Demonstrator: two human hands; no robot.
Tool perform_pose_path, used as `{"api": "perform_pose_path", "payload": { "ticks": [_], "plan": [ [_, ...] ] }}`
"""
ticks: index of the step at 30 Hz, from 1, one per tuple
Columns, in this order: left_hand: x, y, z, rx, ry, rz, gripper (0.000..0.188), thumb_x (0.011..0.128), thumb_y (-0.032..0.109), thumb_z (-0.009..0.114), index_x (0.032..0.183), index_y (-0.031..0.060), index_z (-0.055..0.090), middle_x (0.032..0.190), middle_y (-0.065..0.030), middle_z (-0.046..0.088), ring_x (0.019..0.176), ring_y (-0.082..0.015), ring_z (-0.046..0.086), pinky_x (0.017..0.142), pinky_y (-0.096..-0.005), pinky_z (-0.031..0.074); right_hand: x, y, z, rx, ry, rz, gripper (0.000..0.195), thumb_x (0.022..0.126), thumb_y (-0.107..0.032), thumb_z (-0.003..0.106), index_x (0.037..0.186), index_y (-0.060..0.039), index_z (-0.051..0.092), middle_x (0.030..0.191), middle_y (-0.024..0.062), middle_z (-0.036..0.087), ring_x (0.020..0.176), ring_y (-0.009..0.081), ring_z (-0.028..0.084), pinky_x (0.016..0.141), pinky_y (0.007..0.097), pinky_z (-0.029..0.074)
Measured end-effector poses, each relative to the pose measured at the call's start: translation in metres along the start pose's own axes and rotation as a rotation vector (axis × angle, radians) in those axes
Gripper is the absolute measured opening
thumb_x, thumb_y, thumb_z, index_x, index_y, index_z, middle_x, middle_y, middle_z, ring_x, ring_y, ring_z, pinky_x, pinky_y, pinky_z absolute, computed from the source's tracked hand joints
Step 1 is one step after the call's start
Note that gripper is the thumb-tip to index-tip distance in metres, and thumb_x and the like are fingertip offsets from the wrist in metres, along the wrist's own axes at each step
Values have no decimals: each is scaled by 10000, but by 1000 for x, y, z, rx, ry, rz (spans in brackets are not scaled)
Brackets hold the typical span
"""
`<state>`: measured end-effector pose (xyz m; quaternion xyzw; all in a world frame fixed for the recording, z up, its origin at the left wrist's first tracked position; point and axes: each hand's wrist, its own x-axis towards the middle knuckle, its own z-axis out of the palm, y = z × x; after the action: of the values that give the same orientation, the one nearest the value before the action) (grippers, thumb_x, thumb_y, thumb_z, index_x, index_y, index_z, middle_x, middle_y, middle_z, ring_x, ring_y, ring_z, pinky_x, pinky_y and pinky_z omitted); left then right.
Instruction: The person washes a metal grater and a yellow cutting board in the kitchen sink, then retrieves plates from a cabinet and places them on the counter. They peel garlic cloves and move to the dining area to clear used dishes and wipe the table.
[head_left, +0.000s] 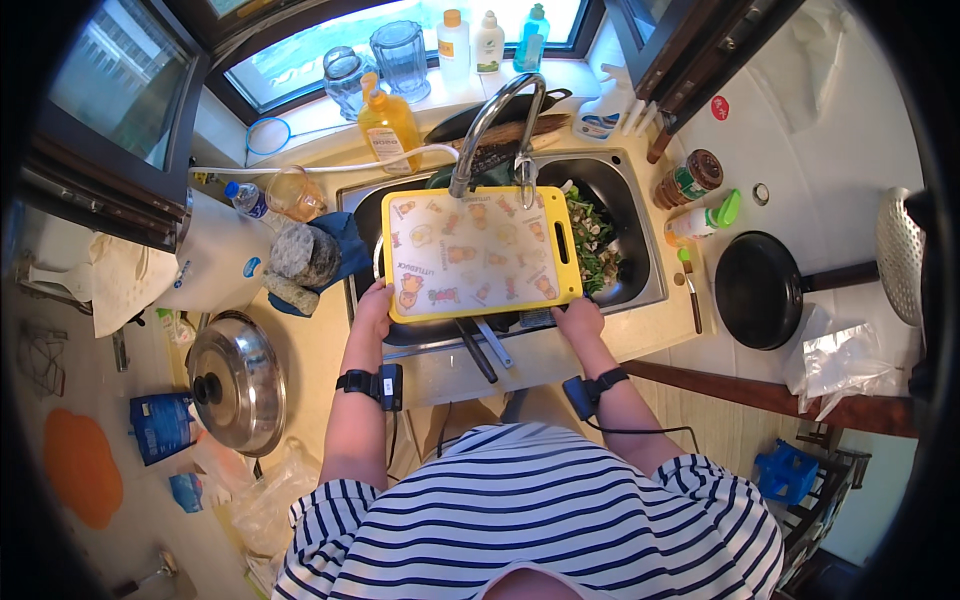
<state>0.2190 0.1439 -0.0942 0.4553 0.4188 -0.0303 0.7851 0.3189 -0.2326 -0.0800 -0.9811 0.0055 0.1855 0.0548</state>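
Observation:
A white cutting board (472, 259) with a yellow rim and printed cartoon ducks spans the steel double sink (651, 255). My left hand (373, 309) grips its lower left corner, and my right hand (580, 319) grips the lower right corner. Above the board's far edge arches a chrome faucet (469, 142). Chopped greens (596, 247) fill part of the right basin, partly covered by the board. Two handles stick out below the board over the front sink edge, one a black handle (478, 352), the other a grey one (495, 343).
Left of the sink stand a stone mortar (304, 253) on a blue cloth (346, 244) and a steel pot lid (238, 382). A yellow pump bottle (388, 131) is behind. At right are a brush (691, 292), a lidded jar (690, 180) and a black frying pan (757, 290).

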Motion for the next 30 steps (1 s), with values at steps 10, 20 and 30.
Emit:
{"api": "perform_pose_path", "payload": {
  "ticks": [10,20,30],
  "plan": [
    [6,13,12,40,6,-12,280,972,130,461,1181,-39,542,1060,-140,648,886,-255,657,744,-385,543,0,18,9,417,113,-15,231,656,-133,727,855,-57,637,839,173,669,830,351,647,740,422,518],
    [-4,-12,15,33,-88,-106,327,996,146,358,1241,-37,475,1216,-179,575,1079,-316,590,916,-453,489,30,30,-66,943,307,-56,274,742,-53,608,997,-74,708,837,128,687,823,260,659,787,334,505],
    [16,-37,1,94,4,-93,305,994,155,390,1224,-10,505,1123,-140,609,978,-269,625,799,-393,527,58,-80,33,201,422,-31,588,889,-436,495,1407,-167,415,1523,154,224,1426,362,90,1063,626,160]
  ]
}}
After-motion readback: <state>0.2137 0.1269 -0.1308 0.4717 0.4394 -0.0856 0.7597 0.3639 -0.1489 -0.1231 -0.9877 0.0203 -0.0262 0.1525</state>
